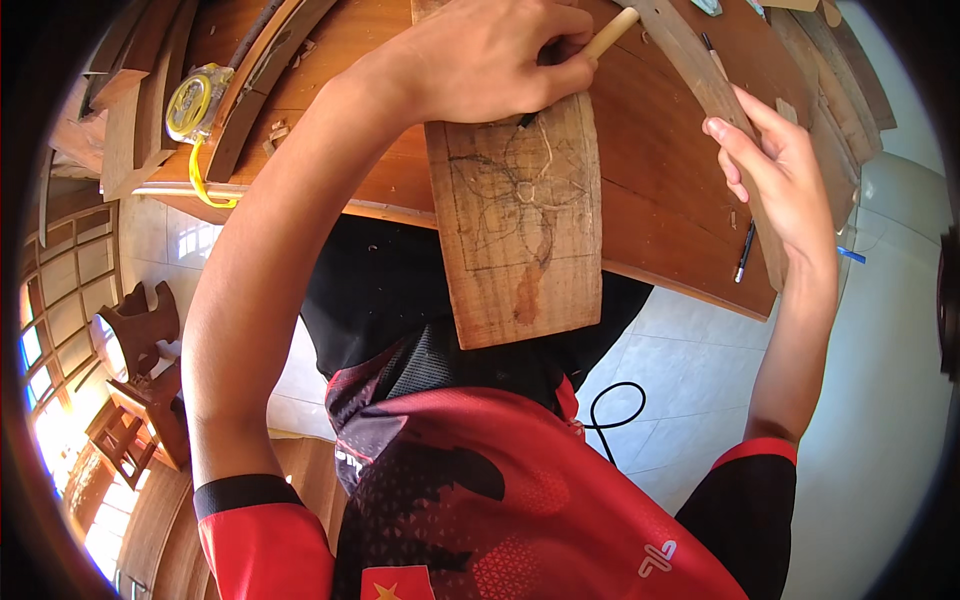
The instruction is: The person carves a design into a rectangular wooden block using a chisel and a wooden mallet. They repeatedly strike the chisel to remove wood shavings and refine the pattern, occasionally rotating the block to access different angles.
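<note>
My left hand is closed around a carving tool with a pale wooden handle; its dark tip shows below my fingers, close to the board. Under that hand lies a flat wooden board, its near end jutting past the table edge towards my lap. Pencil lines and a shallow carved flower-like pattern mark its face. At the right, my right hand has thumb and fingers apart, against a curved wooden strip; I see no grip on it. A dark pencil lies just beyond its fingertips, partly hidden.
The brown wooden table carries curved wood pieces and a yellow tape measure at left. A black pen lies near the right corner. More planks stand far right. A black cable loops over the tiled floor.
</note>
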A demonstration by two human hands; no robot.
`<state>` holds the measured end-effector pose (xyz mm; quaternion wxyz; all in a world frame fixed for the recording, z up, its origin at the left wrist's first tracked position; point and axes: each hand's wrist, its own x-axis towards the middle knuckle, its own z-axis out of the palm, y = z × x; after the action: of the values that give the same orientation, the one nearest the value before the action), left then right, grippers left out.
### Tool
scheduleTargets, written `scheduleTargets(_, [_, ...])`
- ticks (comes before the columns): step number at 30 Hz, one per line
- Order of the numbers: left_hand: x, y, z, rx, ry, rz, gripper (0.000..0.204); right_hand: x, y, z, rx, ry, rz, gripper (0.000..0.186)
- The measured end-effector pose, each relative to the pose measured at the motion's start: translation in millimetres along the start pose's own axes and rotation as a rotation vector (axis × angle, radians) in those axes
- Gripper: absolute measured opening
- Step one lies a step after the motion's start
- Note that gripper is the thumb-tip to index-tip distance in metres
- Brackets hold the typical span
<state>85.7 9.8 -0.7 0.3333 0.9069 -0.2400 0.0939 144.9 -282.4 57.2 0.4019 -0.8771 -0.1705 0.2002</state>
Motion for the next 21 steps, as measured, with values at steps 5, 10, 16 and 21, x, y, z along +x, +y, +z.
scheduleTargets(5, [-1.4,-0.5,0.8,0.004,0.009,-0.004,0.03,-6.2,-0.5,3.7,0.055,0.063,-0.002,0.047])
scheduleTargets(10, [-1.2,0.7,0.8,-0.006,-0.001,-0.022,0.029,-3.7,1.4,-1.5,0.035,0.024,-0.002,0.053])
scheduleTargets(16, [-1.3,1.0,0.4,0.009,0.006,-0.024,0.03,5.1,-1.4,0.9,0.081,0.022,-0.062,0.048])
scheduleTargets(21, [-1.1,1.9,1.5,0.044,-0.014,-0.039,0.031,7.3,0.7,-1.3,0.028,-0.017,-0.034,0.047])
